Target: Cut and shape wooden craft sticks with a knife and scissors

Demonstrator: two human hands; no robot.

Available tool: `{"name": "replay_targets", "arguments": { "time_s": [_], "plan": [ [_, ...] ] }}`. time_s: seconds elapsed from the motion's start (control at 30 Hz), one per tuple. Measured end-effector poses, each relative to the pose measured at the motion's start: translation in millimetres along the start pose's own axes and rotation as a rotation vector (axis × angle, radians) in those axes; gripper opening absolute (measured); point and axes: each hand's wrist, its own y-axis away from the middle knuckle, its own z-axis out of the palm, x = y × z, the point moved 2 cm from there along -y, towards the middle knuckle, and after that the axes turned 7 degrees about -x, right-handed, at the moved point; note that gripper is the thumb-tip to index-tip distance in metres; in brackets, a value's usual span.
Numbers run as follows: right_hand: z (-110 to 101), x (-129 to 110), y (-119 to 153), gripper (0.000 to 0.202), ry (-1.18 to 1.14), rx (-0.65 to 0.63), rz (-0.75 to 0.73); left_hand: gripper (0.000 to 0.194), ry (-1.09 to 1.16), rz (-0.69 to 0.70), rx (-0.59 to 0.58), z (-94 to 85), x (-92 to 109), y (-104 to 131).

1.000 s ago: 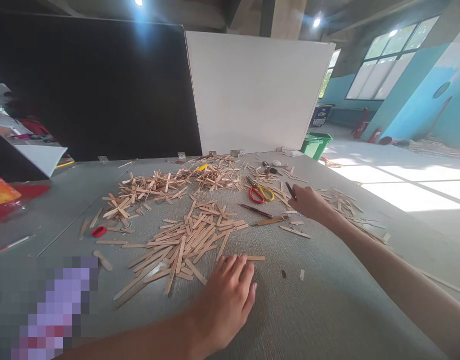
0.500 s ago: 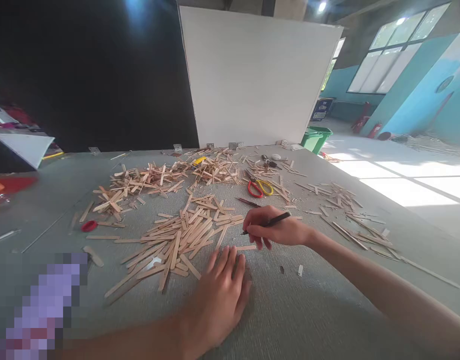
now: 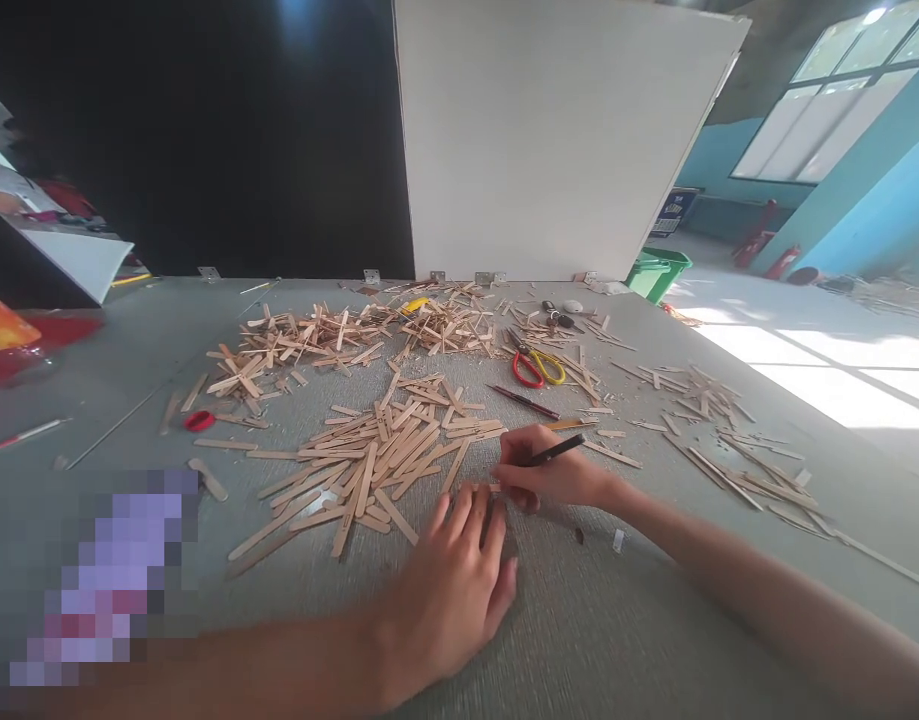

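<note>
Right hand [image 3: 534, 472] pinches a black pen-like tool [image 3: 562, 447] over one stick [image 3: 495, 487], mostly hidden between the hands; left hand [image 3: 459, 580] lies flat there, fingers slightly parted. Looks mid-work; loose pile [image 3: 365, 480] alongside awaits, finished count I can't tell.

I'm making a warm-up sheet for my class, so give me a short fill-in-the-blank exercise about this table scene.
1. The dark pen-like tool is in the person's ____ hand.
2. The piled sticks are made of ____.
3. The scissors have one red handle and one ____ handle.
4. The bin beyond the table is ____.
Missing words: right; wood; yellow; green.
</note>
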Motion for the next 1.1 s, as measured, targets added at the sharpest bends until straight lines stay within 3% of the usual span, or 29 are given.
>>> {"name": "replay_targets", "arguments": {
  "time_s": [0.43,0.9,1.1],
  "plan": [
    [17.5,6.2,-0.5,0.034,0.041,0.106,0.051,0.052,-0.002,-0.027,0.094,1.1,1.6,1.4],
    [18.9,12.3,-2.7,0.033,0.033,0.161,-0.047,0.047,-0.047,0.039,0.159,0.4,6.1,1.6],
    [19.1,15.3,-3.7,0.034,0.054,0.168,-0.064,0.047,-0.052,0.045,0.133,0.4,5.2,0.5]
  ]
}}
